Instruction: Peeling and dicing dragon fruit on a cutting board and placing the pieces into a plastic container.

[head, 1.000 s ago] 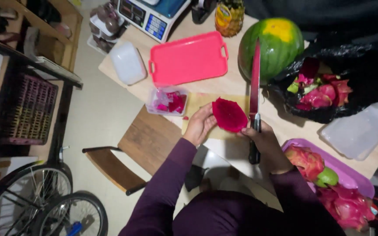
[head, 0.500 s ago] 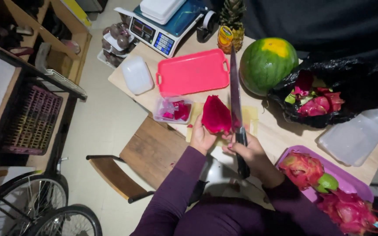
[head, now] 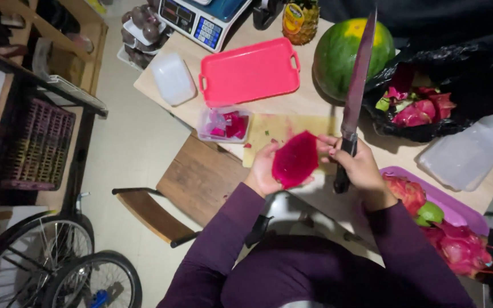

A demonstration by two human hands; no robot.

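Peeled magenta dragon fruit half point(head: 295, 159), cupped in the left hand point(head: 266, 171) above the near edge of the cutting board point(head: 283, 132); its long axis runs near-left to far-right. The right hand point(head: 360, 168), just right of the fruit with fingertips touching it, is clenched on a long knife point(head: 358, 80), blade pointing away over the table point(head: 315, 114) toward the watermelon point(head: 338, 54).

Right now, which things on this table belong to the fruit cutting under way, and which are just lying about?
In use:
left hand cupping the peeled magenta fruit
right hand gripping the long knife, blade pointing up
cutting board
small clear tub of cut pieces

Lying about:
red tray
watermelon
pineapple
scale
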